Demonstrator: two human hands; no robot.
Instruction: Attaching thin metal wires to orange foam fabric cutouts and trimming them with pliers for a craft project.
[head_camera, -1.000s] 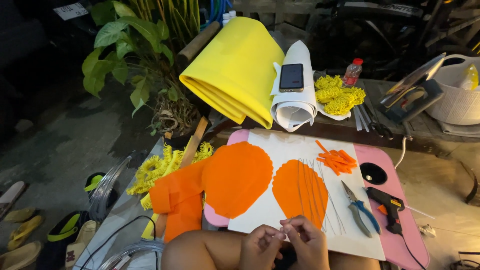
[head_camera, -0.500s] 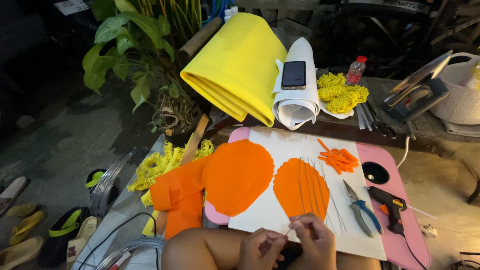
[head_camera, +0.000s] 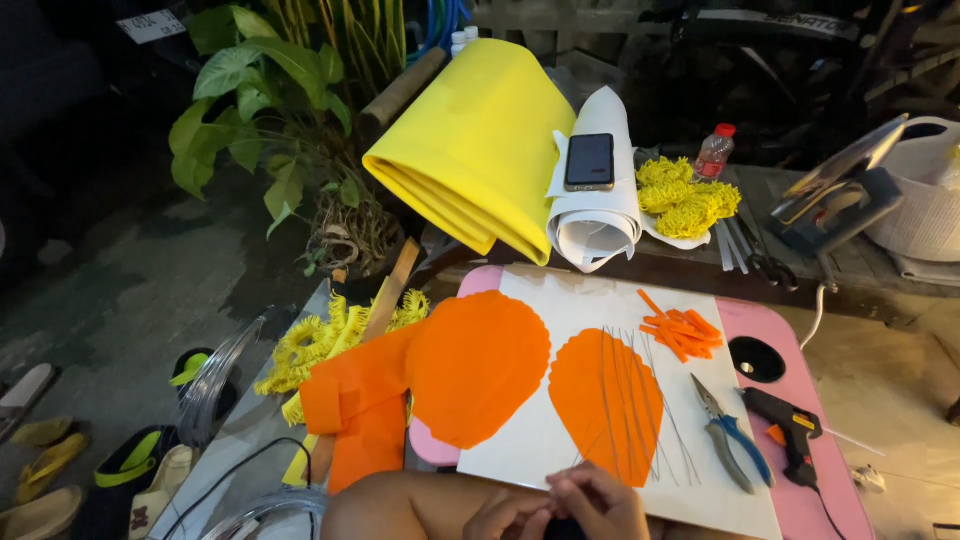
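Both hands sit at the bottom edge of the view, close together over the lap. The left hand (head_camera: 505, 515) is curled, and the right hand (head_camera: 600, 500) has its fingertips pinched toward it; what they pinch is too small to tell, though it looks like one thin wire.

Just beyond them, a bundle of thin wires (head_camera: 630, 400) lies fanned across an orange petal-shaped sheet (head_camera: 600, 395) on a white board (head_camera: 600, 295). A larger orange sheet (head_camera: 475, 365) lies to its left, overhanging the pink table (head_camera: 830, 500). Blue-handled pliers (head_camera: 730, 435) and a glue gun (head_camera: 790, 430) lie to the right, near a pile of orange strips (head_camera: 685, 330).

For fine work of this kind, judged from the layout: keep the pinch near the wire's end, support both hands against the lap, and draw one wire at a time so the fan stays ordered.

Further off are a yellow foam roll (head_camera: 480, 150), a white paper roll (head_camera: 600, 210) carrying a phone (head_camera: 590, 160), and yellow fringed pieces (head_camera: 690, 195).
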